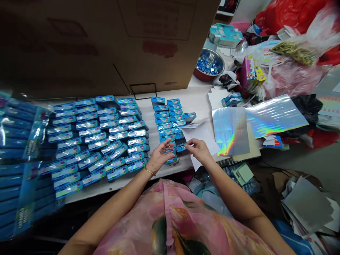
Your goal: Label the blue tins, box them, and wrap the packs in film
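Note:
My left hand (160, 156) is raised over the front of two columns of small blue boxes (164, 125). Its fingers are apart and loosely curved, with nothing seen in them. To its right, the thumb and fingertips of my right hand (199, 150) are pinched together; anything between them is too small to make out. That hand is over a white paper sheet (203, 136) and beside a blue box (181, 148) near the table's front edge. The boxes in these columns show round blue spots on their upturned faces. A holographic silver sheet (230, 127) lies right of the paper.
Rows of blue boxes (99, 131) fill the table's left part, with stacked blue packs (16, 156) beyond. A large cardboard box (106, 46) stands behind. At the back right are a metal bowl (209, 63) of small blue pieces and plastic bags (292, 78).

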Demonstrator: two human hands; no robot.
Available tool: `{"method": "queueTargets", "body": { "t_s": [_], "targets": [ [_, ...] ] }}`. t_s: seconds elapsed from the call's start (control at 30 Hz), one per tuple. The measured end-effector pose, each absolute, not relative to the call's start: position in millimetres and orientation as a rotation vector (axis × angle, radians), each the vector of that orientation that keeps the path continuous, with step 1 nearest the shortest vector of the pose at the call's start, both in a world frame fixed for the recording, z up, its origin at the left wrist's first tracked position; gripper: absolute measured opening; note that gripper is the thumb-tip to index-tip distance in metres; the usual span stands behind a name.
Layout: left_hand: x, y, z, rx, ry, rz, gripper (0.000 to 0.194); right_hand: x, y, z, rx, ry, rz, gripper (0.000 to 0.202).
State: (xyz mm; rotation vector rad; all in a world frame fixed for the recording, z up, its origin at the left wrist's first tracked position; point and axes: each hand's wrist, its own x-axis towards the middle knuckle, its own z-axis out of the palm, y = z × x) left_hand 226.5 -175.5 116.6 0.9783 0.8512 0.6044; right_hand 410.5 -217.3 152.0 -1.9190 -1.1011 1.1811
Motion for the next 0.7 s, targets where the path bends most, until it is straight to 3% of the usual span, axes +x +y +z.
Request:
{"method": "queueTargets", "body": {
  "t_s": [0.23, 0.7],
  "targets": [
    [199, -187, 103, 0.946, 1.086, 0.652, 0.049, 374, -215, 124, -1.889, -1.033, 1.342, 0.022],
    [194, -188, 60, 0.805, 1.430, 0.744, 0.045, 358, -205, 97, -2.163, -1.367, 1.195, 0.013]
  ]
}}
